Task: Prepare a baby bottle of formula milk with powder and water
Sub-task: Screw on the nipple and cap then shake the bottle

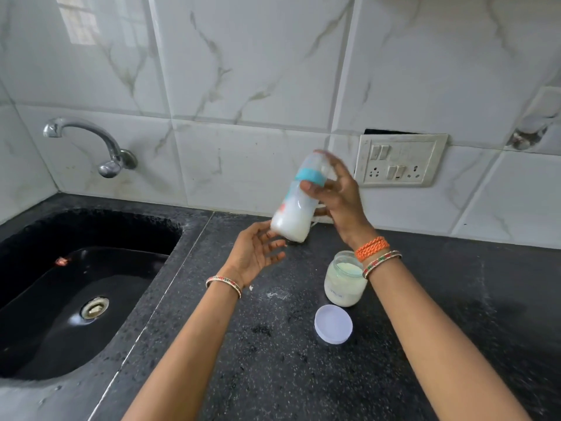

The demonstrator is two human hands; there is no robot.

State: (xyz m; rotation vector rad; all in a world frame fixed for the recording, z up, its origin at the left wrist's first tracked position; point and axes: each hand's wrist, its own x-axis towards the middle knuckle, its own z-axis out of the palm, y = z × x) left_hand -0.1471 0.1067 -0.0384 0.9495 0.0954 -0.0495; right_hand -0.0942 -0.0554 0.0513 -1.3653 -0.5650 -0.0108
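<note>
My right hand (335, 192) is curling thumb and fingers round the baby bottle (299, 202), holding it tilted in the air, milk inside. My left hand (258, 250) is cupping loosely beneath its base, fingers spread. Below on the counter (273, 375) are sitting the open powder jar (343, 284) and its lid (333, 324).

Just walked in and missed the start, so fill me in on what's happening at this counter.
A person is making baby formula. The right hand grips a capped baby bottle of white milk, tilted in the air above the black counter. The left hand is open, its fingers at the bottle's base. Beside the right wrist stands an open jar of powder, with its lid lying on the counter in front of it. A sink is to the left.
</note>
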